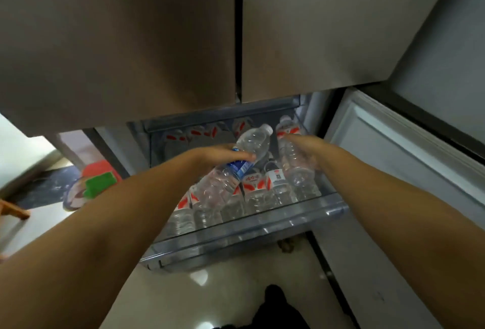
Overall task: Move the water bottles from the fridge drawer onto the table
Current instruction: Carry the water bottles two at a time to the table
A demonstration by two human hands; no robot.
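blue-label bottle: clear plastic water bottle with a blue label [236, 164] and white cap, tilted with the cap pointing up and away, held above the drawer; its base hangs over the front row of bottles.
left hand: left hand [223, 155] curls around the blue-label bottle at its label, thumb across the front.
red-label bottle: clear plastic water bottle with a red label [292, 155], raised at the drawer's right side, cap end away from the person, base toward them.
right hand: right hand [305, 151] wraps the red-label bottle from the right; the fingers are mostly hidden behind it.
drawer: clear plastic fridge drawer [262, 233] pulled out below two closed brown-grey fridge doors [157, 39].
stock: rows of upright clear red-labelled bottles [253, 192] fill the drawer under and between both hands.
right side: open white lower fridge door [393, 158].
floor: pale glossy tiles [199, 289]; a red and green object [99, 181] lies left of the drawer.
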